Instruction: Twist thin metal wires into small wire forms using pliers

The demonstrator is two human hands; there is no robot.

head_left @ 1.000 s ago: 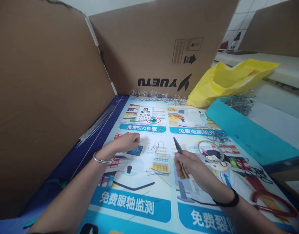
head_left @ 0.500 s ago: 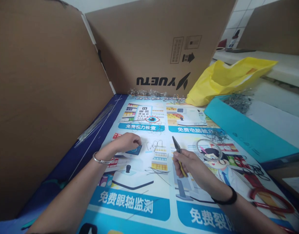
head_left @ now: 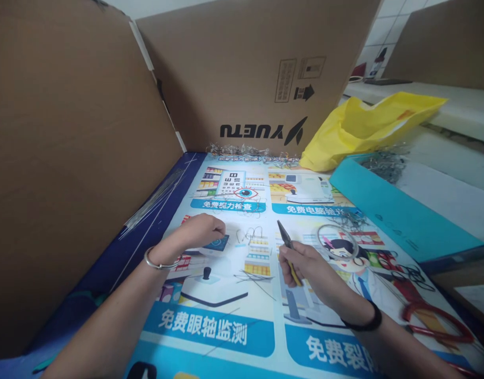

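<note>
My left hand rests on the printed poster with its fingers curled and pinched at a thin wire that I can barely make out. A metal bangle sits on that wrist. My right hand is closed round the yellow handles of small pliers, whose dark jaws point up and away, tips closed. Bent wire pieces lie on the poster between the two hands. More loose straight wires lie just below them.
Tall cardboard panels wall off the left and back. A yellow plastic bag lies at the back right beside a teal board with a heap of wire parts. A wire ring and red-handled tool lie to the right. Straight wires lean at left.
The view shifted slightly. My left hand drew a little nearer along the poster; the right hand with the pliers stayed almost still.
</note>
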